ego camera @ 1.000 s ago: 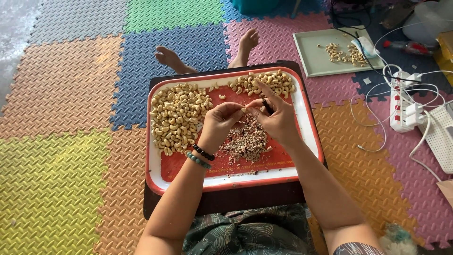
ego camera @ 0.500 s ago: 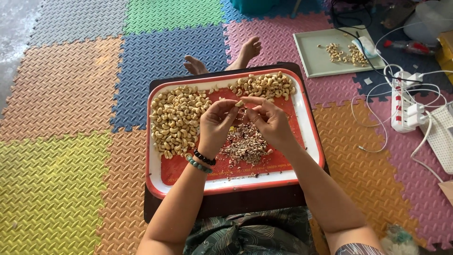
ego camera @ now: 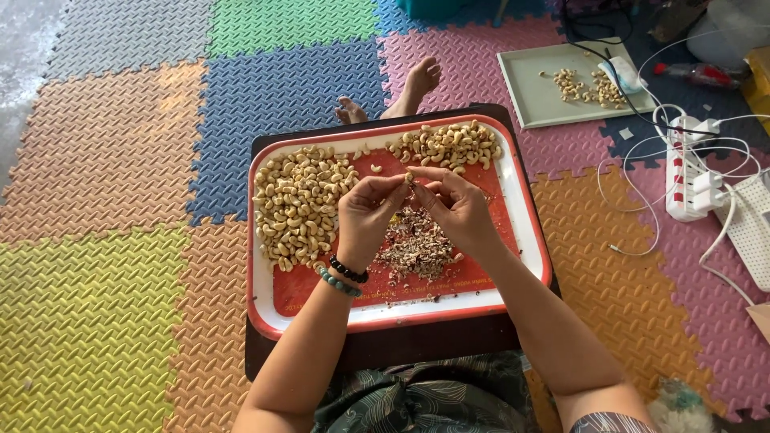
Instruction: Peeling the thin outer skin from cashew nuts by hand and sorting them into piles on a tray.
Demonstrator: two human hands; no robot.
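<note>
1. Two hands meet over one red tray (ego camera: 521, 228) with a white rim.
2. The left hand (ego camera: 365, 212) pinches one nut (ego camera: 408, 177) with its fingertips closed on it.
3. The right hand (ego camera: 457, 204) has its fingers curled shut, touching the same nut, which sits between both hands above the middle of the tray.
4. Two heaps of nuts lie on the tray: one big heap (ego camera: 301, 200) at the left and one small heap (ego camera: 445, 144) at the top.
5. One pile of peels (ego camera: 413, 244) lies under the hands.
6. Two bracelets (ego camera: 341, 274) sit on the left wrist.
7. One green tray (ego camera: 533, 96) with a few nuts lies on the mat, well apart.
</note>
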